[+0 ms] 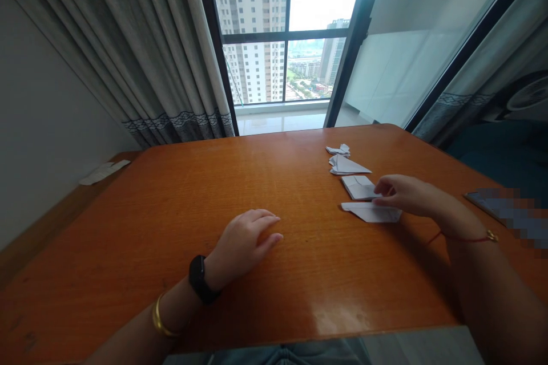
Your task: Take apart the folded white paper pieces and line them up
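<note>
My left hand (pixel 244 242) is over the wooden table (pixel 171 222), fingers extended and thumb apart, holding nothing. My right hand (pixel 405 197) reaches in from the right, its thumb and index finger slightly apart at a folded paper plane (pixel 370 212) and a square of folded white paper (pixel 358 187). Its fingertips cover the right end of the square and part of the plane's upper edge; firm contact cannot be made out. Behind these lie a pointed folded paper (pixel 347 165) and a small crumpled-looking folded paper piece (pixel 340 150), forming a row.
A blurred-out flat object (pixel 509 214) lies at the table's right edge. A paper strip (pixel 105 172) rests on a ledge at the left. Beyond the table stand a grey curtain (pixel 171 68) and a window frame (pixel 285 37); a fan (pixel 528 94) is at far right.
</note>
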Available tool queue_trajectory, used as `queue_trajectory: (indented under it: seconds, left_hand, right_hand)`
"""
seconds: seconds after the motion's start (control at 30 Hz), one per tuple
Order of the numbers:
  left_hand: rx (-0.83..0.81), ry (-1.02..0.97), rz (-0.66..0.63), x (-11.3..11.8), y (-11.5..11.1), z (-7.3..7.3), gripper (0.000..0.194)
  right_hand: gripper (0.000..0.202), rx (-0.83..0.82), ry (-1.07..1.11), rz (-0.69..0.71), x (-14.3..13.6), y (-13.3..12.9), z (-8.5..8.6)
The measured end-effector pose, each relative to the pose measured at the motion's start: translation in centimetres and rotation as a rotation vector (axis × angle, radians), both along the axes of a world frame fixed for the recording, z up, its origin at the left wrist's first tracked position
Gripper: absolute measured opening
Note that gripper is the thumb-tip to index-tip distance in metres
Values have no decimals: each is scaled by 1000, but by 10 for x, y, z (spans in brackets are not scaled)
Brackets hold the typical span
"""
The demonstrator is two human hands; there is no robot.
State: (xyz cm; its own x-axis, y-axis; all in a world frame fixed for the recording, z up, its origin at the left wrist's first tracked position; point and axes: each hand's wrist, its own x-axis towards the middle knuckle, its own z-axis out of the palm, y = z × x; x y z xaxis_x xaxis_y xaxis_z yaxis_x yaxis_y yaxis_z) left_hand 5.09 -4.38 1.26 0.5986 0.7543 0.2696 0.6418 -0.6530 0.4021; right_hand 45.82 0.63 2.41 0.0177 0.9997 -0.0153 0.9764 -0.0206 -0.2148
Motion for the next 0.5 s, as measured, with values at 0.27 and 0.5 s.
queue_trajectory:
  seconds: [0.27,0.5]
  left_hand:
    - [4,-4,-1,-1,1,0,24]
    - [78,21,-6,-6,2,10,15]
  right_hand:
    - [15,275,136,368,-98,-24,8]
    - [16,317,206,809,-172,-57,-17]
